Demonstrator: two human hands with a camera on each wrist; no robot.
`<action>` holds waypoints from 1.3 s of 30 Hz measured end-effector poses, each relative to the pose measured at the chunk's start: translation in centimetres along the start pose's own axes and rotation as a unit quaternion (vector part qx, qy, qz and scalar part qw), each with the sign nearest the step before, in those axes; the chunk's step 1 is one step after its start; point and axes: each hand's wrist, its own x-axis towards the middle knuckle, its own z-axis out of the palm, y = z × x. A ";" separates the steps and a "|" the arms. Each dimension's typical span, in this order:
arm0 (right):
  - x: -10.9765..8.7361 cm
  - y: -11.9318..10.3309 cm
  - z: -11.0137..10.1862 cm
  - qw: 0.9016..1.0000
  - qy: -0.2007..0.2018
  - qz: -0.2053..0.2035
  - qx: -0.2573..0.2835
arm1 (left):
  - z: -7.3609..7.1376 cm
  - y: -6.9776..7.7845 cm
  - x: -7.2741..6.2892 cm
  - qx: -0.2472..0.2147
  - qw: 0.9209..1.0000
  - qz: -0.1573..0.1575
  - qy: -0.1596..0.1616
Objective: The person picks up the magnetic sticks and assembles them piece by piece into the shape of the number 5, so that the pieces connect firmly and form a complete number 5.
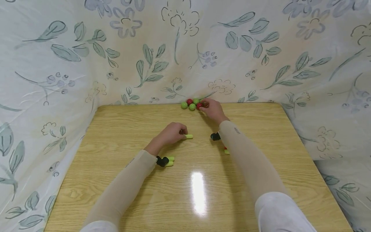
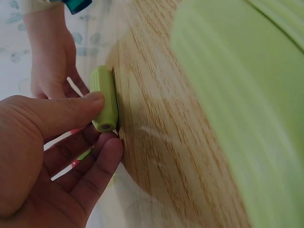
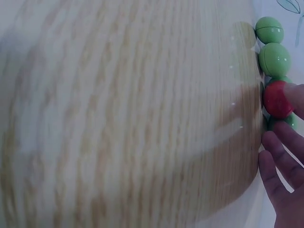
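My left hand (image 1: 173,132) is over the middle of the table and holds a short light-green ribbed stick (image 1: 189,136) close to the wood. In the left wrist view the thumb lies on the stick's side, with a small dark round spot on its near end. At the table's back edge my right hand (image 1: 213,110) grips a glossy red ball (image 3: 276,99) between thumb and fingers. This ball belongs to a tight cluster, beside a green ball (image 1: 192,106) and another red ball (image 1: 189,101). Part of the red ball is hidden by the thumb.
Two more light-green sticks (image 1: 170,159) lie by my left wrist, partly behind its black wrist camera (image 1: 162,161). A green piece (image 1: 227,151) with some red shows beside my right forearm. Flowered cloth (image 1: 174,74) rises behind the wooden table (image 1: 130,119).
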 end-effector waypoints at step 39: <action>-1.6 -0.2 -1.6 0.999 -0.031 0.002 0.012 | -0.2 0.6 -0.1 0.031 0.999 0.006 0.014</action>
